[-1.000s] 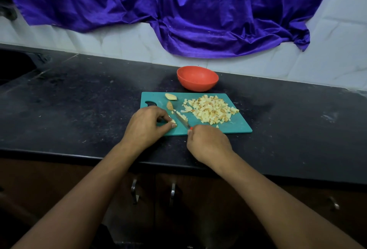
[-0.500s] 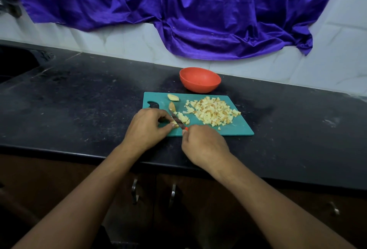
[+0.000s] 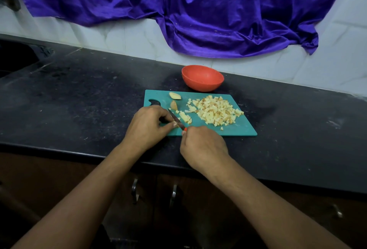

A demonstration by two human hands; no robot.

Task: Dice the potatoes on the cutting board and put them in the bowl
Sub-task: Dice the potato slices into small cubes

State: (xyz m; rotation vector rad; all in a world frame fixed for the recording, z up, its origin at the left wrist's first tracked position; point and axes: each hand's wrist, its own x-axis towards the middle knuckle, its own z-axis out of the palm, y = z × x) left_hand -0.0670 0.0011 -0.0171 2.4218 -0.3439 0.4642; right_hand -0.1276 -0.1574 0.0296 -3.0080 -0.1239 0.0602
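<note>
L hand [image 3: 148, 127] pinched on potato stub [image 3: 175, 123] | knife [image 3: 175, 119] held in R hand [image 3: 202, 145], blade shifted closer to stub | stub nearly diced, 2 wedges [image 3: 174, 96] uncut

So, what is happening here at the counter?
A person is dicing potato on the teal cutting board. The left hand pinches a small potato piece at the board's near left, and the right hand holds the knife with its blade against that piece. A pile of diced potato lies on the right of the board, and two uncut wedges at the far left. No potato shows in the red bowl behind.
</note>
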